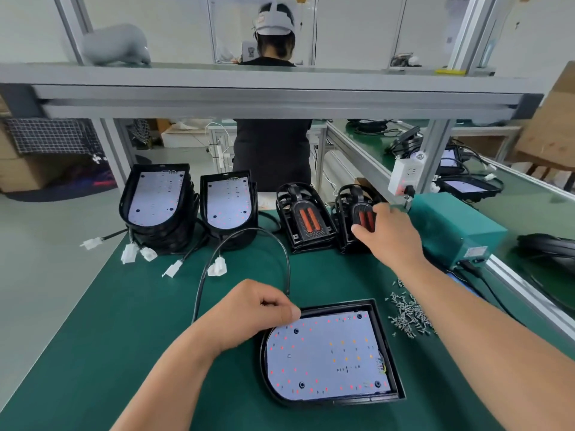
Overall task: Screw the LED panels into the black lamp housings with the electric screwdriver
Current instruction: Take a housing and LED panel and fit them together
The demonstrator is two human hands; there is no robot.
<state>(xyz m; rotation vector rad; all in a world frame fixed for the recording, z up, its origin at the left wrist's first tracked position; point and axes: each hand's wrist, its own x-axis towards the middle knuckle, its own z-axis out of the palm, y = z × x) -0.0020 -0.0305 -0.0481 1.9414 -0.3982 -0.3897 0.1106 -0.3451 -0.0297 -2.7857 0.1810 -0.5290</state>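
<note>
A black lamp housing (pixel 390 362) lies flat on the green mat near me, with a white LED panel (pixel 326 356) seated inside it. My left hand (pixel 252 312) pinches the housing's upper left rim, fingers curled. My right hand (pixel 389 234) reaches far back and grips the right one of two leaning stacks of black housings (pixel 348 231) shown from their backs with orange inserts. The other back-facing stack (pixel 306 219) stands just left of it. No electric screwdriver is visible.
Two stacks of housings with panels (pixel 155 203) (pixel 228 203) stand at the back left, cables and white connectors (pixel 217 265) trailing forward. Several loose screws (pixel 407 315) lie right of the near housing. A teal power box (pixel 457 228) sits at the right. A person stands beyond the bench.
</note>
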